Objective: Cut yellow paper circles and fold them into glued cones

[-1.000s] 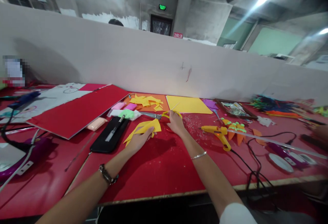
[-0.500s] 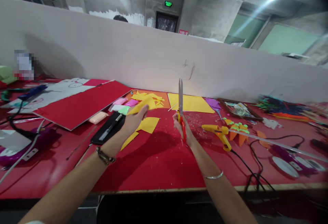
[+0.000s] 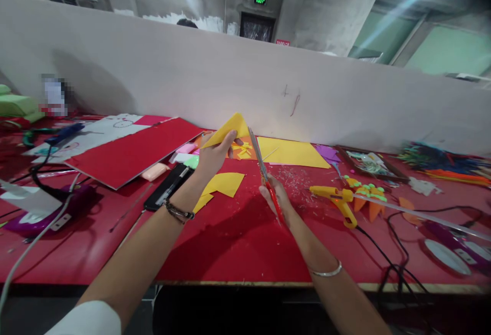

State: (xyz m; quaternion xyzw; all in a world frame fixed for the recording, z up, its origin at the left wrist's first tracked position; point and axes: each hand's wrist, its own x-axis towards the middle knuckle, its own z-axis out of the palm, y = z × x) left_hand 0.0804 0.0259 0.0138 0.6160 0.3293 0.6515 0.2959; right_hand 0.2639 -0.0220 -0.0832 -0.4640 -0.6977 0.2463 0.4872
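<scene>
My left hand (image 3: pixel 217 157) pinches a piece of yellow felt or paper (image 3: pixel 233 126), raised over the table with its peak pointing up. My right hand (image 3: pixel 276 199) is wrapped round the red handles of a pair of scissors (image 3: pixel 261 156). The blades point up and to the left, with their tips close to the yellow piece's right edge; whether they touch it I cannot tell. Below my left hand, cut yellow pieces (image 3: pixel 228 183) lie on the red tabletop (image 3: pixel 230 253). Small yellow strips (image 3: pixel 242 151) rest on an orange sheet behind the hand.
A yellow glue gun (image 3: pixel 335 199) lies to the right, its cord trailing over the table edge. Beyond are orange shapes with green tops (image 3: pixel 370 197) and a tray of bits (image 3: pixel 368 163). Leftward are a red board (image 3: pixel 134 156), a black phone (image 3: pixel 169 186) and a power strip (image 3: pixel 71 217).
My left hand has lifted the yellow piece up and to the right, towards the scissors. The scissors, upright before, now lean left towards it. The view has shifted slightly.
</scene>
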